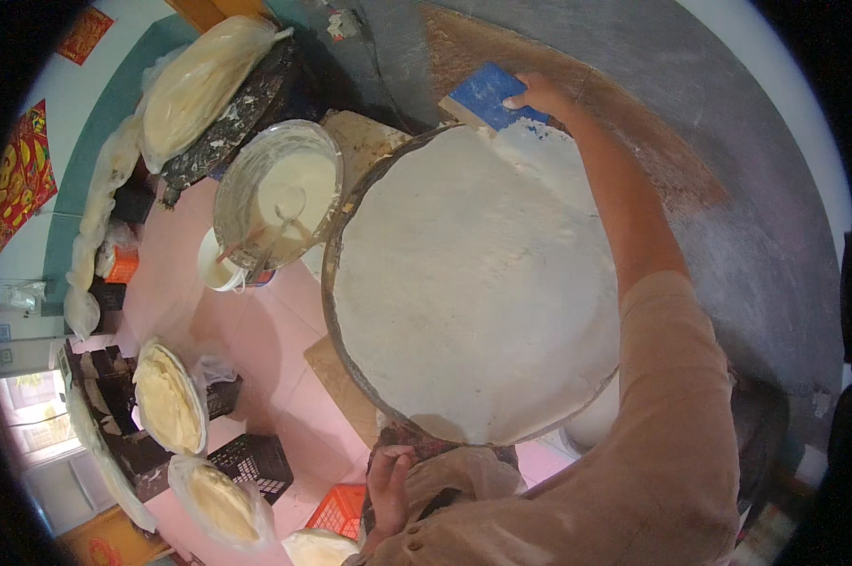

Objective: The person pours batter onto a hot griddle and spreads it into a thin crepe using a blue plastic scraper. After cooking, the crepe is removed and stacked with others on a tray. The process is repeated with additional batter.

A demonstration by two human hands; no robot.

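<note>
A large round griddle point(329, 297) lies in front of me, covered almost to its dark rim by a thin, pale batter layer point(461, 283). At its far edge my right hand point(546, 95) grips a flat blue scraper point(488, 92) with a light-coloured edge. Thicker white batter point(539, 145) is heaped just below the scraper. My left hand point(389, 484) is held low by the near rim, fingers curled together, with nothing visible in it. To the left of the griddle stands a metal basin point(231, 201) of liquid batter, with a ladle point(289, 206) in it.
A white bucket point(217, 265) stands below the basin. Bagged stacks of thin pancakes point(206, 85) lie at the upper left. More pancakes point(167, 396) rest on crates at the lower left, near a black crate point(256, 463) and a red crate point(337, 511). A wall adjoins the griddle's far side.
</note>
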